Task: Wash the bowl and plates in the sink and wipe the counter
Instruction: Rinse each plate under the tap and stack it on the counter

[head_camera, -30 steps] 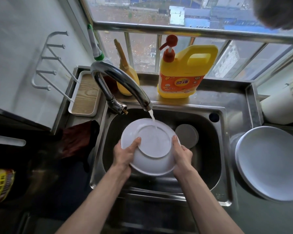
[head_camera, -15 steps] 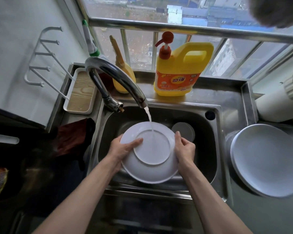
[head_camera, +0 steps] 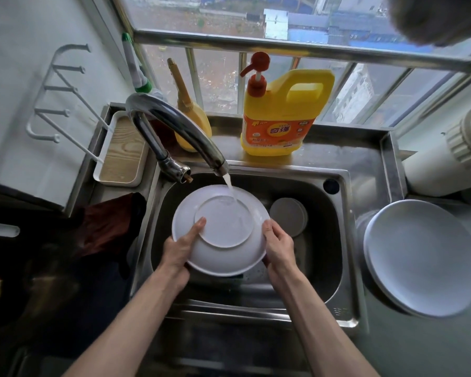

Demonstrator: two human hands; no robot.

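A white plate [head_camera: 223, 251] is held upside down over the steel sink [head_camera: 335, 240], its underside up. Water from the curved tap [head_camera: 174, 126] runs onto the plate's foot ring at the upper right. My left hand [head_camera: 181, 247] grips the plate's left rim, thumb lying on the underside. My right hand [head_camera: 279, 247] grips the right rim. An upturned white bowl [head_camera: 290, 216] sits on the sink floor behind my right hand. Another white plate [head_camera: 422, 257] lies face up on the counter to the right of the sink.
A yellow detergent jug [head_camera: 280, 115] with a red pump stands on the ledge behind the sink, next to a yellow brush [head_camera: 188, 115]. A wooden tray [head_camera: 123, 153] and a white wall rack [head_camera: 60, 99] are at the left. A dark red cloth [head_camera: 104, 227] lies left of the sink.
The plate has tilted and turned a little in my hands, so the water now lands nearer its upper right. Both hands keep their hold on the rim.
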